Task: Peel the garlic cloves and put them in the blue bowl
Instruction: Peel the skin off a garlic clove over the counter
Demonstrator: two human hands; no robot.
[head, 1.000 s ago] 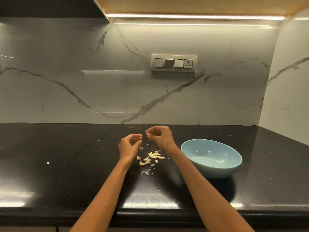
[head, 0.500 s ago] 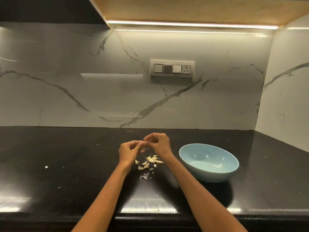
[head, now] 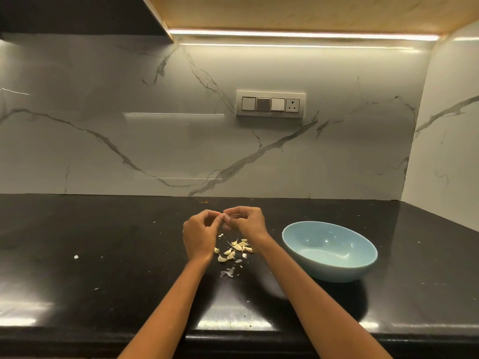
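From the head camera, both hands are meeting just above the middle of the frame, over a black countertop [head: 108, 255]. The left hand [head: 201, 235] and the right hand [head: 246, 221] are curling their fingers toward each other, fingertips touching, and are pinching something tiny and pale between them; it is too small to tell whether it is a garlic clove or only a bit of skin. Just below the hands, a small heap of garlic cloves [head: 237, 248] is lying on the countertop, with thin scraps of peel [head: 228, 272] sitting a little lower in the frame. The blue bowl [head: 329, 251] is standing to the right of centre, near the right forearm, showing nothing inside. On the marble wall in the upper middle, a switch panel [head: 270, 104] is sitting under a strip light.
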